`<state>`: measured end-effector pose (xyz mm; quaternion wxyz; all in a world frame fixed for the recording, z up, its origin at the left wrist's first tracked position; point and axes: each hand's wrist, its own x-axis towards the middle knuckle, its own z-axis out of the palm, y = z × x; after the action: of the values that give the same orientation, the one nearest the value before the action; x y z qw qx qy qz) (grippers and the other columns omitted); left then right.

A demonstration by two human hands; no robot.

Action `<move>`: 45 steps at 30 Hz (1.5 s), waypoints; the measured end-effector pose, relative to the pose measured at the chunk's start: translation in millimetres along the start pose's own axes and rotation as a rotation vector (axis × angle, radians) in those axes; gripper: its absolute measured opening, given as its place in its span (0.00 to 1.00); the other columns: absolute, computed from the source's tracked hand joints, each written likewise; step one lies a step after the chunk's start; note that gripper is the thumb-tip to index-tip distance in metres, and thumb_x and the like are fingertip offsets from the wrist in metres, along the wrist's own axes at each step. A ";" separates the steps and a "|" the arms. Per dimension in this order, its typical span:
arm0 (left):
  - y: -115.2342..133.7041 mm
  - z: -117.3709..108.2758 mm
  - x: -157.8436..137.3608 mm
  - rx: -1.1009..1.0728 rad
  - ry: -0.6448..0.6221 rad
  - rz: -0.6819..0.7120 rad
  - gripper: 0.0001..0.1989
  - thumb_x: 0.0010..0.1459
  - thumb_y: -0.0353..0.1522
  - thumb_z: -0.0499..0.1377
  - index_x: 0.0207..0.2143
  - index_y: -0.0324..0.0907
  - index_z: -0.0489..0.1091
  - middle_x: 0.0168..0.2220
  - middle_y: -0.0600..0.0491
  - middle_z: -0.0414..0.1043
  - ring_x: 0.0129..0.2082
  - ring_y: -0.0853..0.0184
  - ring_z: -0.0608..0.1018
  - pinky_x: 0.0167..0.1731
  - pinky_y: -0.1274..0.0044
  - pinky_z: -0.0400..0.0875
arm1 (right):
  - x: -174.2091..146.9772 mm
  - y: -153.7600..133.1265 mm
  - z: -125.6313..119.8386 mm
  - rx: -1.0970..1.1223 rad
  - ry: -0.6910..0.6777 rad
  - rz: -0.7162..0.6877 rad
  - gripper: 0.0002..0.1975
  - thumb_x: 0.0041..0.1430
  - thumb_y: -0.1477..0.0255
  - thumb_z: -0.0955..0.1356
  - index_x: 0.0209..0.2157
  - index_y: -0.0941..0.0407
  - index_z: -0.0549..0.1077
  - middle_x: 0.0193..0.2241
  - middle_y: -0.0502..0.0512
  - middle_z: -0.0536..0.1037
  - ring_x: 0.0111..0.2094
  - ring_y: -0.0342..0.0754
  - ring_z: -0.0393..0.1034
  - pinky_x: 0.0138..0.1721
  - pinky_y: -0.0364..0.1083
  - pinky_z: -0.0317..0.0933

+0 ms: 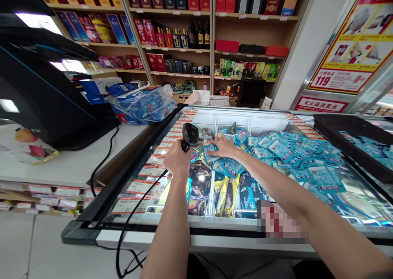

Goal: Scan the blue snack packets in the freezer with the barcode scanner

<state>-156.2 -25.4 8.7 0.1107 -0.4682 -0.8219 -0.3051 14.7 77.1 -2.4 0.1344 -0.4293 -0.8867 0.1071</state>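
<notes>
My left hand (pixel 178 159) is closed around a black handheld barcode scanner (pixel 190 134), its head tipped over the freezer's glass top. A black cable (pixel 135 207) trails from it toward me. To its right, my right hand (pixel 226 148) has its fingers on a small blue packet (pixel 208 151), which it grips near the scanner head. More blue packets (pixel 229 167) lie just under that hand. A large spread of similar blue packets (pixel 285 148) covers the glass to the right. Beneath the glass, yellow and dark wrapped items (pixel 227 193) sit in wire baskets.
A black tray (pixel 353 137) with blue packets stands at the right. On the left counter (pixel 76 164) are a black till machine (pixel 43 90) and a plastic-wrapped blue bundle (pixel 144 103). Shelves (pixel 175 12) of boxes and bottles line the back. Price labels (pixel 150 170) edge the freezer.
</notes>
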 end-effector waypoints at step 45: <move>92.2 1.4 -31.4 -0.042 -0.179 0.592 0.19 0.51 0.42 0.56 0.45 0.47 0.67 0.41 0.53 0.74 0.39 0.63 0.75 0.29 0.78 0.60 | -152.1 161.2 -65.4 1.073 0.842 0.437 0.18 0.39 0.63 0.72 0.31 0.56 0.68 0.21 0.47 0.73 0.25 0.45 0.69 0.27 0.46 0.68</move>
<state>-62.0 -11.9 29.5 0.1122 -0.7143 -0.6498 -0.2342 244.9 59.9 -12.5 0.6334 -0.4767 -0.4780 0.3782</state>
